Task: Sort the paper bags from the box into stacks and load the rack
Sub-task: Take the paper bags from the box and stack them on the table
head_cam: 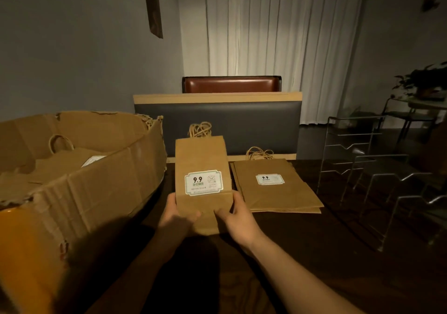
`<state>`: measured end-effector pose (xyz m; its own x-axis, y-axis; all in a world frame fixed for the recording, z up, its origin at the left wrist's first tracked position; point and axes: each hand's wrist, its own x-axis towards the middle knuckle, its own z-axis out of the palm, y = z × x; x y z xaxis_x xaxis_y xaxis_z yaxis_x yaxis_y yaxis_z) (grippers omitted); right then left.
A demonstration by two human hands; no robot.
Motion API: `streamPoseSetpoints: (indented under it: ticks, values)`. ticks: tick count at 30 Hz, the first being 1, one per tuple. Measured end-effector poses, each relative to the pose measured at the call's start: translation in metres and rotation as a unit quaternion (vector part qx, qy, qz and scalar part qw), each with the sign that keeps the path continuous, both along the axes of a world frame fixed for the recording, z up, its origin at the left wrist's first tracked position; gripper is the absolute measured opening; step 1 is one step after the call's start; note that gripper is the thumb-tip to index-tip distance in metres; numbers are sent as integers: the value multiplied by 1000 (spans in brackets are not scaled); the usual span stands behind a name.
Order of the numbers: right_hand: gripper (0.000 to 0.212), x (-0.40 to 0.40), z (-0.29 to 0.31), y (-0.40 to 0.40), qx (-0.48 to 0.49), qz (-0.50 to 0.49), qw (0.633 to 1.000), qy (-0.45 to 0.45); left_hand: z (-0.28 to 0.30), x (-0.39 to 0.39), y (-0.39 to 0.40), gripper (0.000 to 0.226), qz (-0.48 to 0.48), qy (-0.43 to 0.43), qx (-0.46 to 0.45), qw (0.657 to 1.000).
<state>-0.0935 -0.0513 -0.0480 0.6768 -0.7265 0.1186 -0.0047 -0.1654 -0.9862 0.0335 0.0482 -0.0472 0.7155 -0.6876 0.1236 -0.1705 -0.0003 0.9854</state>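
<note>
Over a dark table (302,253), a paper bag (202,158) is gripped by left hand (175,213) and right hand (238,217); box (79,192) left, stack (275,185) and rack (377,175) right.

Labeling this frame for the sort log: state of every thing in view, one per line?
held paper bag: folded flat, label facing the camera, lifted off the table.
left hand: grips the bag's lower left edge.
right hand: grips its lower right edge.
stack of bags: flat on the table, label up.
cardboard box: open, bags inside.
wire rack: upright, no bags visible in it.
</note>
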Motion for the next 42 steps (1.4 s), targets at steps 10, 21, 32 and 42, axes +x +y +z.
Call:
streamPoseSetpoints:
  ticks: [10,21,32,42]
  values:
    - [52,0,23,-8,-43,-7,996,-81,16,2,13,71,-22,-39,-53,998]
    - [32,-1,4,8,-12,-16,995,-103,9,-17,14,33,17,26,-114,993]
    - [52,17,-2,-16,-30,-13,999,0,6,13,-6,63,6,-57,0,998]
    - [52,84,5,-71,-138,-110,939,294,-2,68,-70,54,63,-183,247,949]
